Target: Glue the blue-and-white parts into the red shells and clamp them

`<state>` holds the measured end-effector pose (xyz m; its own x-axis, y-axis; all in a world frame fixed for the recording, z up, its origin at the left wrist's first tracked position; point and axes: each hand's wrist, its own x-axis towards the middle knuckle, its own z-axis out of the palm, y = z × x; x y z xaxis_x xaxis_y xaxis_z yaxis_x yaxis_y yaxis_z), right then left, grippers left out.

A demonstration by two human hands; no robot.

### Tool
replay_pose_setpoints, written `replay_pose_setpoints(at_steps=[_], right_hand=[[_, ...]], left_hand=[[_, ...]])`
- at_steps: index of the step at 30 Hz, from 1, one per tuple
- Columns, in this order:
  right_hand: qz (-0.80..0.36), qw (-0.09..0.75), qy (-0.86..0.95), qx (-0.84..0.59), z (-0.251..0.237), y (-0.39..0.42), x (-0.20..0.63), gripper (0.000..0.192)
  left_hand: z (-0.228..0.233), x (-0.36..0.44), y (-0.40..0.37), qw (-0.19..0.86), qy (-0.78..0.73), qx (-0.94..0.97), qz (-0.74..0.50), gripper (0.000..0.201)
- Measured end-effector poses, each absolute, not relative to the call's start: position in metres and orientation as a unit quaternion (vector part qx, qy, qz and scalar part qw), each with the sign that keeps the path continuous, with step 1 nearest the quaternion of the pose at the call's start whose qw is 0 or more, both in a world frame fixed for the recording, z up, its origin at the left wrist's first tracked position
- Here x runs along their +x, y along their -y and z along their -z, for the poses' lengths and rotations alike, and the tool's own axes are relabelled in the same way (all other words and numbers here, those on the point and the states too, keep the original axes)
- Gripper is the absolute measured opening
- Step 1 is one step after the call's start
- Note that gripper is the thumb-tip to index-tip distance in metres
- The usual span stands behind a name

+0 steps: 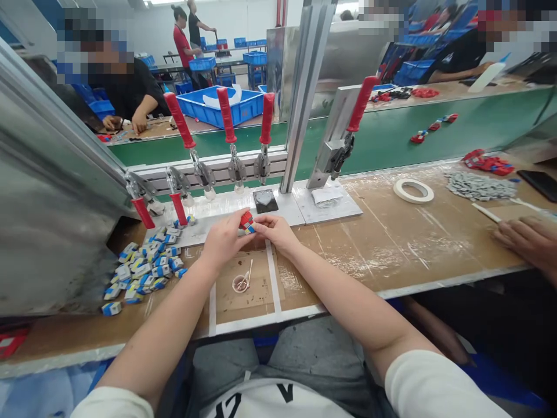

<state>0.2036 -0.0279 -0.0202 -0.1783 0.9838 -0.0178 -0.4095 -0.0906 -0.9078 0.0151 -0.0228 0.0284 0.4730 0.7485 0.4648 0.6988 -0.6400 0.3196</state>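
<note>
Nearest the camera, well below the fingers: white shirt [261,402]. Grips red-and-blue block [246,220] in closely curled left hand [223,235]; pinches its edge with thumb and forefinger of right hand [275,231]. Appears to be fitting or checking; next, likely calls for steady left support, light right pressure.

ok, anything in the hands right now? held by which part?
A small red-and-blue part: left hand around its left side, right hand at its right edge. Exact contact spots are too small to tell.
</note>
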Motion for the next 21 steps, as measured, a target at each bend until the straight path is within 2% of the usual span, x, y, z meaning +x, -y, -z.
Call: replay_pose_setpoints(at_steps=[4, 7, 11, 21], right_hand=[[-0.65, 0.546, 0.466, -0.249, 0.02, 0.022, 0.209, 0.079], [-0.633, 0.561, 0.498, -0.192, 0.018, 0.025, 0.211, 0.089], [-0.616, 0.561, 0.528, -0.167, 0.011, 0.034, 0.214, 0.085], [-0.527, 0.576, 0.588, -0.21, 0.011, 0.035, 0.221, 0.078]], left_hand=[[-0.046, 0.019, 0.032, 0.087, -0.367, 0.872, -0.314, 0.06], [-0.055, 0.026, 0.042, 0.129, -0.32, 0.874, -0.344, 0.063], [-0.063, 0.039, 0.05, 0.174, -0.29, 0.861, -0.379, 0.064], [-0.059, 0.054, 0.053, 0.201, -0.322, 0.821, -0.426, 0.065]])
